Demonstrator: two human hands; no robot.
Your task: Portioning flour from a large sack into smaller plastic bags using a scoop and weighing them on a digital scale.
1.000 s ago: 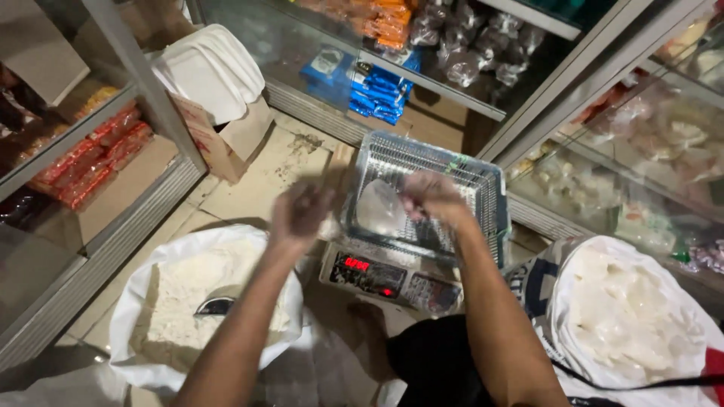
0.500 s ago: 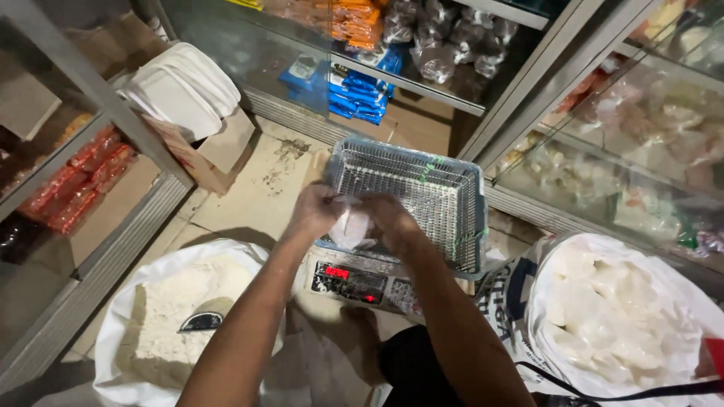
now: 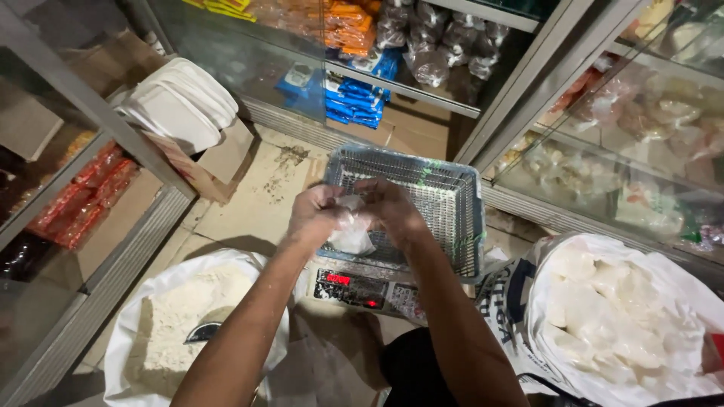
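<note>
Both hands meet over the near edge of a grey plastic basket (image 3: 452,200) that rests on a digital scale (image 3: 354,288) with a red lit display. My left hand (image 3: 315,217) and my right hand (image 3: 388,208) pinch the top of a small clear plastic bag of white powder (image 3: 351,235), which hangs between them just above the scale. The bag's neck is hidden by the fingers.
An open white sack of flour (image 3: 181,316) with a scoop (image 3: 202,332) in it sits at lower left. A white sack full of filled bags (image 3: 618,316) stands at right. Glass display cabinets (image 3: 603,143) with packaged goods surround the floor; stacked white trays (image 3: 177,105) sit on a cardboard box.
My hands have come together from apart over the basket and now hold the small bag at its near edge. The view has shifted slightly.
</note>
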